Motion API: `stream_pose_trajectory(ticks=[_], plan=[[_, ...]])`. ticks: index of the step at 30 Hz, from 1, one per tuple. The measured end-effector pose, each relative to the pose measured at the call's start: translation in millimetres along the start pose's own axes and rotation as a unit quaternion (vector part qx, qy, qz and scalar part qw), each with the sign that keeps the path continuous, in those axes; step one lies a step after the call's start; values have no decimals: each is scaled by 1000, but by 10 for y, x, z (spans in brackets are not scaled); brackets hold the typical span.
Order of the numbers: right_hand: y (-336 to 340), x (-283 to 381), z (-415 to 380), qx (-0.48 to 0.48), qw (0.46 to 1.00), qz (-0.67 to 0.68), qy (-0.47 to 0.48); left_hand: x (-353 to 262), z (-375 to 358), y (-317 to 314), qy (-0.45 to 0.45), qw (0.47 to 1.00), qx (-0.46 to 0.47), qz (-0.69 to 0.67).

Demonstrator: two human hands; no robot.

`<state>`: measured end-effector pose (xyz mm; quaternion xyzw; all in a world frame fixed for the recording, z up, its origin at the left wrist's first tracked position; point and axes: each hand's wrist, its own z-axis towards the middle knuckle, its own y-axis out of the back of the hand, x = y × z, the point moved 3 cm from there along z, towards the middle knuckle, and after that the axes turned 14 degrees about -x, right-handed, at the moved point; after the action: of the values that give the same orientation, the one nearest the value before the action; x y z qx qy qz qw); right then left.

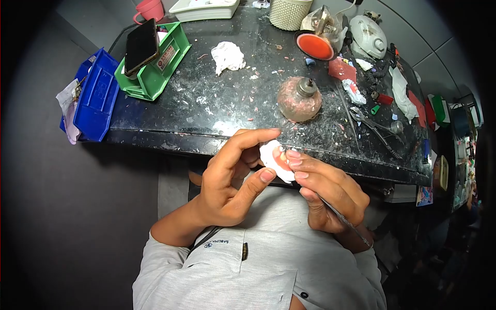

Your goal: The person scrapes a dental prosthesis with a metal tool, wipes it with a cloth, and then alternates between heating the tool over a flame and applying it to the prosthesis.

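Observation:
My left hand point(226, 181) is closed around the edge of a white plaster dental cast point(267, 156), thumb in front and fingers behind. Pink wax point(281, 166) and a few pale teeth lie on the cast's face. In my right hand point(338, 194) is a thin metal carving tool point(338, 214), its shaft slanting down toward my wrist. The right fingertips meet the cast's right edge and hide the tool's working end. Both hands are held just in front of the black bench's point(206, 111) near edge, above my lap.
A glass spirit lamp point(297, 106) stands beyond my hands. Pliers point(380, 132), wax scraps point(341, 70) and debris lie to the right. At left are a green bin point(173, 49) with a phone point(141, 47) on it and a blue bin point(95, 101). Crumpled white tissue point(227, 57) lies farther back.

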<state>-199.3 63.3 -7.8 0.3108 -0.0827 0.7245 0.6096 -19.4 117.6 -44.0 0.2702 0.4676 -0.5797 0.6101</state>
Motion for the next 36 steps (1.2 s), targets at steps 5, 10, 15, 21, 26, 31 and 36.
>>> stream_pose_trajectory(ticks=[5, 10, 15, 21, 26, 31, 36], plan=[[-7, 13, 7, 2, 1000, -7, -4, -2, 0, -18, 7, 1000, -3, -9], [15, 33, 23, 12, 1000, -7, -13, -7, 3, -8, 25, 1000, 2, -15], [20, 39, 17, 14, 1000, -10, -23, -42, 17, -34, 29, 999, 1, -24], [36, 62, 48, 20, 999, -20, -27, -59, 8, -22, 65, 997, -1, -34], [52, 36, 37, 16, 999, 6, -48, -71, 26, -9, 132, 989, -10, -63], [95, -35, 63, -23, 996, 54, -74, -28, 44, 33, 191, 977, 30, -93], [60, -65, 107, 13, 992, 99, -78, -6, 38, 14, 218, 968, 42, -121]])
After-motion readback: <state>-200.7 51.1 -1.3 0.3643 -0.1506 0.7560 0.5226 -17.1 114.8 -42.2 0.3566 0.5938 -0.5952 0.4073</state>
